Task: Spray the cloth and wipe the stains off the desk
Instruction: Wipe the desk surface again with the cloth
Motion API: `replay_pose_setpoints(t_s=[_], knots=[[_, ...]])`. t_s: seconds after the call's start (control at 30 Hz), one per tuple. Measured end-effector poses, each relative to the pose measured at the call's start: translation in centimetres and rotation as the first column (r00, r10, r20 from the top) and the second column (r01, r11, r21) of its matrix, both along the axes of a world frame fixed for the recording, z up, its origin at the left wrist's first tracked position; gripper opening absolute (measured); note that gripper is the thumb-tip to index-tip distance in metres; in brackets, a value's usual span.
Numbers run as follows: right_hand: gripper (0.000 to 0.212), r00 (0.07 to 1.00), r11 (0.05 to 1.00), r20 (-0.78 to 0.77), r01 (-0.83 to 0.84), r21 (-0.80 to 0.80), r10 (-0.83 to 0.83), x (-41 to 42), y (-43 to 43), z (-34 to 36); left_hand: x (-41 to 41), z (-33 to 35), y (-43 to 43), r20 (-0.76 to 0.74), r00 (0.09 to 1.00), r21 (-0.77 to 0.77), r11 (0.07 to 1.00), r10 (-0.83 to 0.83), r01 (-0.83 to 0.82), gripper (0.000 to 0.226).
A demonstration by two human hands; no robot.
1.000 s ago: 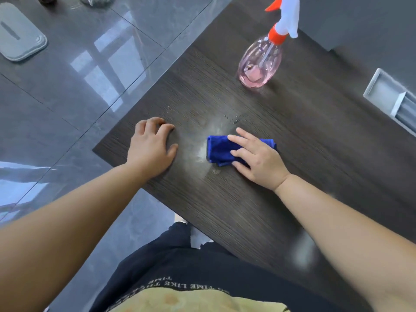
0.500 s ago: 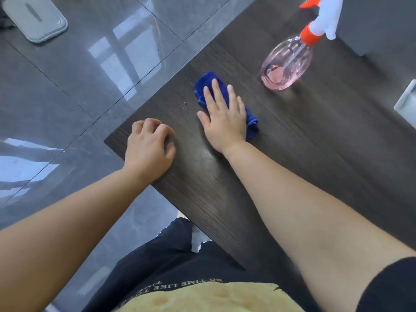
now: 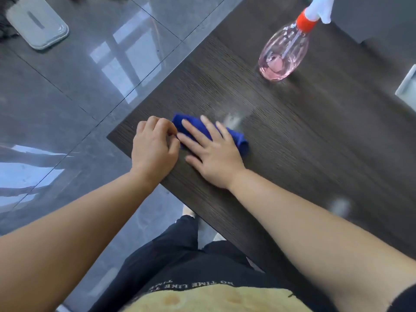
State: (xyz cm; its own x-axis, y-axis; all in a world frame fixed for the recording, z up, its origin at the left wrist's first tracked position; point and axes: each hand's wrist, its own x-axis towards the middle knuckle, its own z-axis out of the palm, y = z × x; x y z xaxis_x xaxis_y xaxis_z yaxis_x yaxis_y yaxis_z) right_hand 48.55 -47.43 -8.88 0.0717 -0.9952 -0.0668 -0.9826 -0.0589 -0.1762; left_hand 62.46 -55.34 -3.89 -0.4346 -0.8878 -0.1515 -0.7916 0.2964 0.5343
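Note:
A folded blue cloth (image 3: pixel 240 140) lies on the dark wood desk (image 3: pixel 304 136) near its front left corner. My right hand (image 3: pixel 211 152) presses flat on the cloth with straight fingers, covering most of it. My left hand (image 3: pixel 153 147) rests on the desk right beside it, fingers curled under and holding nothing. A pale smear (image 3: pixel 233 120) shows on the wood just beyond the cloth. A clear pink spray bottle (image 3: pixel 283 57) with an orange collar and white trigger stands at the far side of the desk.
A glossy grey tiled floor (image 3: pixel 67 97) lies left of the desk edge, with a grey lidded box (image 3: pixel 37 23) on it. A white tray edge (image 3: pixel 407 86) shows at the right border. Another faint pale spot (image 3: pixel 340 206) marks the desk near my right forearm.
My right hand has slid the cloth from the far left part of the desk back toward me, up against my left hand. The left hand has stayed in place.

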Motion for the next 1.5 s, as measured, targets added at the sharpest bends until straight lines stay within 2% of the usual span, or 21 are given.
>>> replay_pose_setpoints(t_s=[0.07, 0.17, 0.27, 0.3, 0.33, 0.4, 0.47, 0.53, 0.57, 0.63, 0.7, 0.77, 0.83, 0.97, 1.07, 1.13, 1.2, 1.27, 1.3, 1.4, 1.5], knots=[[0.051, 1.000, 1.000, -0.020, 0.015, -0.022, -0.015, -2.2, 5.9, -0.4, -0.4, 0.3, 0.8, 0.018, 0.998, 0.036, 0.998, -0.054, 0.053, 0.023], [0.054, 0.926, 0.935, -0.128, 0.356, -0.006, -0.354, -8.3, 13.0, 0.2, -1.6, 0.1, 3.3, 0.034, 0.982, 0.095, 0.979, -0.184, 0.180, 0.024], [0.060, 0.588, 0.587, -0.131, 0.808, 0.049, -0.798, -11.5, 12.3, 1.0, -2.9, -0.4, 5.8, 0.053, 0.940, 0.074, 0.940, -0.336, 0.332, 0.047], [0.060, 0.482, 0.478, -0.130, 0.876, 0.064, -0.866, -10.8, 10.7, 1.0, -3.5, -0.4, 6.5, 0.067, 0.933, 0.067, 0.934, -0.354, 0.350, 0.049], [0.060, 0.454, 0.447, -0.131, 0.891, 0.085, -0.881, -9.3, 9.0, 1.0, -3.9, -0.5, 6.9, 0.091, 0.932, 0.069, 0.935, -0.352, 0.347, 0.049], [0.061, 0.647, 0.649, -0.090, 0.761, 0.008, -0.757, -5.6, 7.7, 0.5, -4.8, -0.4, 7.3, 0.127, 0.943, 0.072, 0.951, -0.308, 0.301, 0.049], [0.059, 0.892, 0.896, -0.086, 0.445, -0.007, -0.444, -2.9, 9.5, 0.0, -5.3, -0.3, 7.1, 0.131, 0.961, 0.079, 0.968, -0.246, 0.237, 0.043], [0.054, 0.977, 0.980, -0.094, 0.195, 0.048, -0.190, -4.1, 12.4, 0.2, -5.3, -0.5, 6.7, 0.125, 0.964, 0.102, 0.969, -0.235, 0.223, 0.037], [0.053, 0.981, 0.984, -0.102, 0.173, 0.050, -0.167, -6.0, 13.0, 0.3, -5.2, -0.6, 6.5, 0.124, 0.961, 0.115, 0.966, -0.247, 0.233, 0.039], [0.054, 0.934, 0.941, -0.126, 0.338, 0.002, -0.335, -10.0, 12.2, 0.5, -4.6, -0.7, 6.3, 0.112, 0.957, 0.128, 0.959, -0.268, 0.254, 0.048], [0.056, 0.750, 0.750, -0.114, 0.660, 0.049, -0.652, -12.8, 8.7, 0.8, -4.3, -0.9, 5.8, 0.106, 0.955, 0.120, 0.957, -0.279, 0.266, 0.042], [0.060, 0.596, 0.592, -0.104, 0.803, 0.067, -0.796, -12.5, 4.2, 0.7, -4.0, -1.1, 5.3, 0.101, 0.961, 0.098, 0.964, -0.258, 0.249, 0.032], [0.062, 0.669, 0.665, -0.089, 0.743, 0.073, -0.738, -9.3, 1.5, 0.5, -4.0, -1.2, 4.8, 0.091, 0.968, 0.086, 0.970, -0.236, 0.228, 0.030], [0.056, 0.944, 0.945, -0.042, 0.327, -0.014, -0.328, -3.1, 7.7, 0.1, -4.0, -1.0, 4.2, 0.069, 0.971, 0.090, 0.971, -0.229, 0.223, 0.043], [0.051, 0.969, 0.975, -0.111, 0.220, -0.014, -0.221, -6.7, 14.1, 0.0, -3.9, -0.8, 4.2, 0.081, 0.958, 0.094, 0.959, -0.274, 0.266, 0.046], [0.054, 0.901, 0.909, -0.132, 0.417, -0.007, -0.414, -10.0, 14.8, 0.2, -3.8, -0.9, 4.5, 0.103, 0.941, 0.074, 0.946, -0.322, 0.315, 0.045], [0.058, 0.705, 0.711, -0.127, 0.703, -0.001, -0.698, -10.9, 11.7, 0.2, -3.8, -1.0, 4.8, 0.115, 0.933, 0.059, 0.940, -0.340, 0.335, 0.044], [0.062, 0.556, 0.557, -0.106, 0.830, 0.024, -0.825, -8.8, 7.6, 0.0, -3.8, -1.1, 5.1, 0.125, 0.934, 0.074, 0.942, -0.335, 0.327, 0.043], [0.063, 0.581, 0.582, -0.093, 0.813, 0.026, -0.808, -7.0, 6.3, -0.1, -3.7, -1.1, 5.4, 0.133, 0.936, 0.082, 0.945, -0.326, 0.318, 0.041], [0.058, 0.886, 0.886, -0.050, 0.459, -0.059, -0.462, -1.4, 8.7, -0.4, -3.1, -1.0, 6.1, 0.135, 0.944, 0.051, 0.953, -0.302, 0.298, 0.043], [0.052, 0.980, 0.981, -0.059, 0.186, -0.046, -0.189, -2.1, 16.3, -0.3, -2.3, -1.0, 7.4, 0.143, 0.943, 0.041, 0.954, -0.299, 0.297, 0.044]])
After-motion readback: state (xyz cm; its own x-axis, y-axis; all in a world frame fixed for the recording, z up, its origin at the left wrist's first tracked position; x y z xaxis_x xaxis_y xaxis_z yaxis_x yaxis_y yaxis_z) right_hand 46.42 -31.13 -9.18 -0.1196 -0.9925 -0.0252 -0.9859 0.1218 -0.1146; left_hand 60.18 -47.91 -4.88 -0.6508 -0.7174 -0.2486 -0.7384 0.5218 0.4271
